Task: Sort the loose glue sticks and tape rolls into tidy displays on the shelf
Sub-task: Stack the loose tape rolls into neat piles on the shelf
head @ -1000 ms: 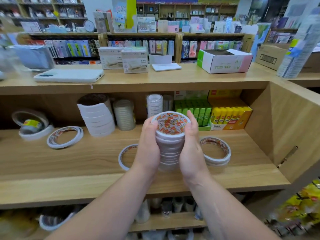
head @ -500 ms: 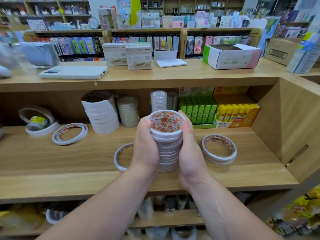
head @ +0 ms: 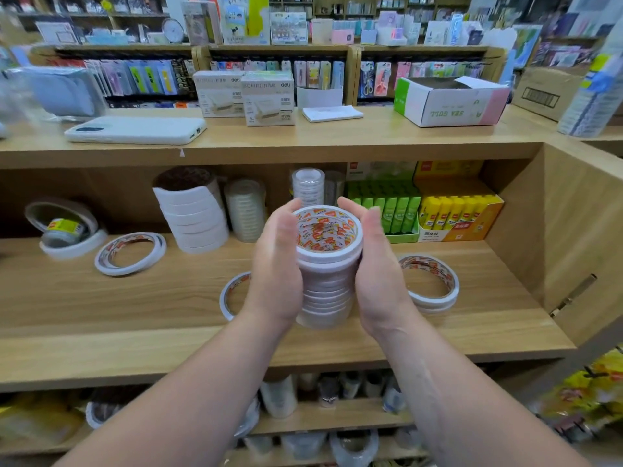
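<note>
- Stack of white, red-printed tape rolls (head: 327, 291), upright.
- Left hand (head: 278, 264), right hand (head: 379, 278) either side of stack, fingers curled round it.

Left hand (head: 276, 264) and right hand (head: 377, 274) cover both sides of tape stack (head: 327, 288); left hand hides half of loose tape roll (head: 226, 299); lower-shelf rolls (head: 337, 387) are blurred.

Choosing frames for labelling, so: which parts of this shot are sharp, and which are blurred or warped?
Head view: tape stack, left hand and right hand fairly sharp; the corners smear, worst at the yellow packets lower right; the wide lens bows the top shelf; light is even, no strong glare.
</note>
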Motion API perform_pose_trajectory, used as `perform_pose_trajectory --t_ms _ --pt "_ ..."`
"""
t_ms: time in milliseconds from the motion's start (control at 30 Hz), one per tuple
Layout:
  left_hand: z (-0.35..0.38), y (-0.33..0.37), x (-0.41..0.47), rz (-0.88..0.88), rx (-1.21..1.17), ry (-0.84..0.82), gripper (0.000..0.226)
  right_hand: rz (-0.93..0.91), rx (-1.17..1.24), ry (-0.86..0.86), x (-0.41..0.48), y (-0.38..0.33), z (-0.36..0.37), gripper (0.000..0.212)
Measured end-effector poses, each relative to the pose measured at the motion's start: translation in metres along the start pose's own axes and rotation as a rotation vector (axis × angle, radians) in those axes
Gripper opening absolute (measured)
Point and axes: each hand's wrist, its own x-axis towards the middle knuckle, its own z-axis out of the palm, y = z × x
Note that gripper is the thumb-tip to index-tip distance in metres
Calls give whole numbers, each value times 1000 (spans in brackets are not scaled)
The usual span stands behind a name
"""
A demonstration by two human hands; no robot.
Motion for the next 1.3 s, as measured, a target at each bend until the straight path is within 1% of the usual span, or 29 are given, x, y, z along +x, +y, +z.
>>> perform_pose_trajectory --t_ms 33,67,100,133,200,333,400,500,533,633,667,733,767,800,900,1000,1100,1300 --pt "-3 -2 0 22 64 -41 97 -30 -50 -40 1 1 -4 90" --pt "-7 -4 1 44 115 -75 107 -51 -99 -83 2 3 -8 102" --pt "-10 -6 1 68 151 -109 110 -62 -138 -121 2 5 -11 109" --pt "-13 -9 2 95 172 -136 110 -73 -168 -150 3 8 -14 110" --pt "-15 -14 2 132 180 -147 106 -102 -195 -160 4 14 -18 105" --pt "-10 -15 1 156 170 -92 105 -159 -209 -97 5 16 -10 102" --pt "-11 -15 0 162 176 -85 103 -175 -204 -72 4 15 -10 103" --pt "-11 -14 -2 138 157 -96 96 -162 -183 -84 1 17 -11 100" --pt "-10 -14 -5 124 136 -94 90 -150 -167 -76 -2 18 -9 97" --pt "-3 -14 -19 51 9 -56 61 -78 -59 -14 -13 22 -4 85" --pt "-1 -15 -23 23 -19 -42 59 -55 -34 0 -16 23 -3 79" --pt "3 -15 -30 -20 -60 -31 64 -21 -9 22 -22 24 -3 65" --pt "4 -14 -33 -38 -77 -33 67 -12 -4 33 -26 23 -3 62" --pt "6 -12 -36 -52 -87 -39 67 -6 -2 45 -29 22 -4 62" --pt "11 -11 -46 -72 -74 -56 66 0 5 67 -39 19 -5 71" --pt "16 -11 -52 -78 -85 -30 63 14 53 77 -44 20 -4 65" --pt "20 -8 -53 -87 -109 -12 61 22 93 89 -43 21 -1 68" --pt "11 5 -44 -65 -171 -10 71 -49 107 76 -33 9 14 63"
